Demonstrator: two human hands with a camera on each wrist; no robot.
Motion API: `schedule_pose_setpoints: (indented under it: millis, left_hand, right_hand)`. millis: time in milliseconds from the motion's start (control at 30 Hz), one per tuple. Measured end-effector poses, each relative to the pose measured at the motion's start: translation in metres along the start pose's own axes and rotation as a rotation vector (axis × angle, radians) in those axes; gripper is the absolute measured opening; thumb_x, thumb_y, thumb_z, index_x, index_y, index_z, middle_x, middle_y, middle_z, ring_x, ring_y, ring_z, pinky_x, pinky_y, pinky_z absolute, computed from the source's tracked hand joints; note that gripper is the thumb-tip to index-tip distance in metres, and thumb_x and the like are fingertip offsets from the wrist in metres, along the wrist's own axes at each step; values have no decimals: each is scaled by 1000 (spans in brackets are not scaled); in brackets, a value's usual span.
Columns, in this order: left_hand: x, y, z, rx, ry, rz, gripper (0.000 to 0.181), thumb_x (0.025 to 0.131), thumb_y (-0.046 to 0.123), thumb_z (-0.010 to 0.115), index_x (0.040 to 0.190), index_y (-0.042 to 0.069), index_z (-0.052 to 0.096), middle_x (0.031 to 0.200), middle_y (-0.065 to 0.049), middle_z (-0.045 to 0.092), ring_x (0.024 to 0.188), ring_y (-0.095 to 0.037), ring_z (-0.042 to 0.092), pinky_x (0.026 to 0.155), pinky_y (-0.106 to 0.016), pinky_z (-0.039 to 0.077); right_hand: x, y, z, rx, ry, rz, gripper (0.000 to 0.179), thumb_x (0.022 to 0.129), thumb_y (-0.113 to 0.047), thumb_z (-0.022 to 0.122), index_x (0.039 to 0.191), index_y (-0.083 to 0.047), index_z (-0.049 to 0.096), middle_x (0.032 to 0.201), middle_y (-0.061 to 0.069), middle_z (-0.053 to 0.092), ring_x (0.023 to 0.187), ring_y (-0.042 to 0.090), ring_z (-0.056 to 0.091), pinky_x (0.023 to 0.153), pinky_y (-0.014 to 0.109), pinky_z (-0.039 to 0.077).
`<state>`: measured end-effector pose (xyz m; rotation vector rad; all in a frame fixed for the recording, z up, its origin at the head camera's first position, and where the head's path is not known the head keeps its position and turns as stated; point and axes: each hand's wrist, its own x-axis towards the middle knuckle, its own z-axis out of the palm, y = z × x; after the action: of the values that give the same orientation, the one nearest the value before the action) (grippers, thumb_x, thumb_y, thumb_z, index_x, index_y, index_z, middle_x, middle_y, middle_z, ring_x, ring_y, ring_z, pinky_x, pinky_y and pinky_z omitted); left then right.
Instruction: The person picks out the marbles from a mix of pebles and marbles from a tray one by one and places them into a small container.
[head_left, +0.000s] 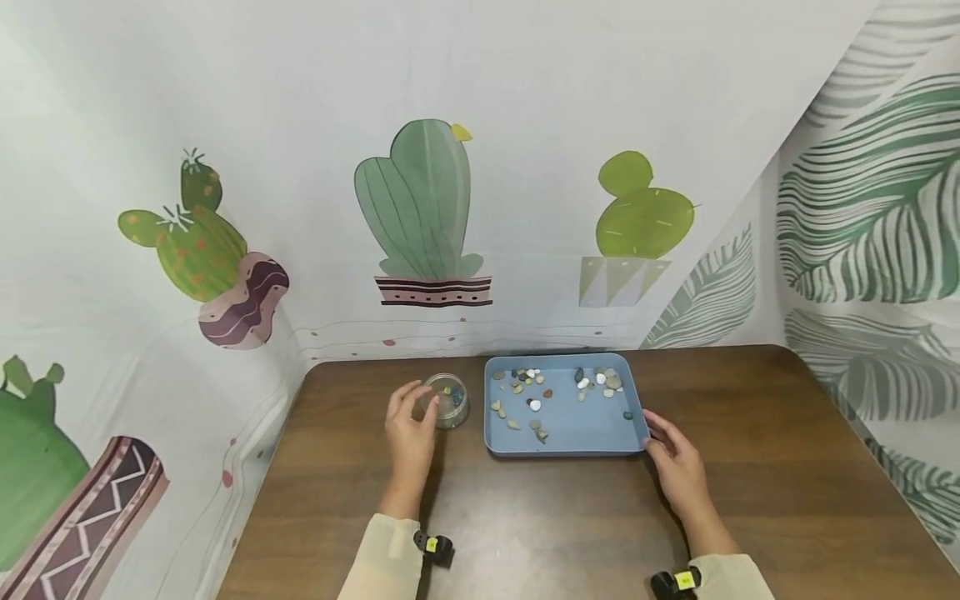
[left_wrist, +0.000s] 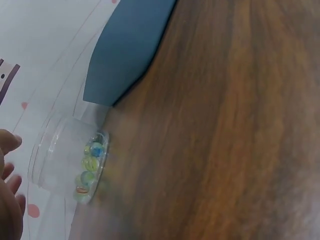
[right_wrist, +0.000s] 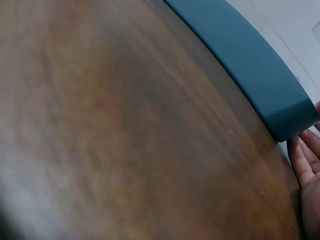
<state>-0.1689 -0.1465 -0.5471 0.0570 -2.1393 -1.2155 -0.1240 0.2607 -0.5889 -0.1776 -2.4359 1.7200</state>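
A small clear round jar (head_left: 453, 417) stands to the left of a shallow blue tray (head_left: 573, 432). Several glass marbles (left_wrist: 90, 163) lie in its bottom, green, yellow and blue. My left hand (head_left: 408, 429) hovers at the jar's left side with thumb and forefinger spread; in the left wrist view its fingers are apart from the jar and hold nothing visible. With my right hand (head_left: 678, 467) I hold the tray by its right wall close to the near corner. Part of that grip is hidden. Pebbles (head_left: 536, 405) are scattered over the tray's floor.
Both vessels stand on a dark brown wooden table (head_left: 525, 517), near its back edge. Behind rises a white cloth (head_left: 532, 208) printed with cacti, and leaf-printed cloth hangs at the right. A lone dark green piece (head_left: 627, 415) lies near the tray's right wall.
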Motion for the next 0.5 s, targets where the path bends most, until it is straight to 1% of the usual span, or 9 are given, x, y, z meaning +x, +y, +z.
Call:
schedule_pose_setpoints:
  millis: [67,167,400,467,500]
  left_hand:
    - [-1,0,-1,3,7,-29,21,87,6,78,108,3,74,129,-13,64,121,-34,61,102,-50,52]
    - [-2,1,-2,-8,15,-52,22,91,10,74,112,3,73,134,-13,62,126,-35,59,105,-50,51]
    - [-6,6,-4,-28,-2,-54,20,93,8,70,112,3,73,133,-15,63,126,-36,58,105,-53,49]
    - [-9,8,-4,-39,-3,-51,18,92,6,70,110,2,73,129,-16,63,123,-35,59,104,-52,49]
    - [-11,8,-4,-42,-1,-50,16,92,5,69,108,2,73,126,-16,63,121,-34,59,102,-49,49]
  right_hand:
    - [1,1,0,0,6,-3,42,103,-13,54,145,-11,54,145,18,57,116,-10,53,90,0,42]
    - [2,1,1,18,17,-10,41,103,-11,54,144,-11,55,144,18,58,116,-10,53,90,0,42]
    - [2,-2,0,39,26,-3,40,103,-12,55,143,-10,56,144,20,58,116,-11,53,91,0,42]
    - [1,-2,0,41,29,1,40,103,-11,55,143,-9,56,144,20,58,116,-12,53,91,0,42]
    - [1,-2,0,43,31,3,40,103,-11,54,143,-9,57,144,20,58,115,-12,53,91,0,42]
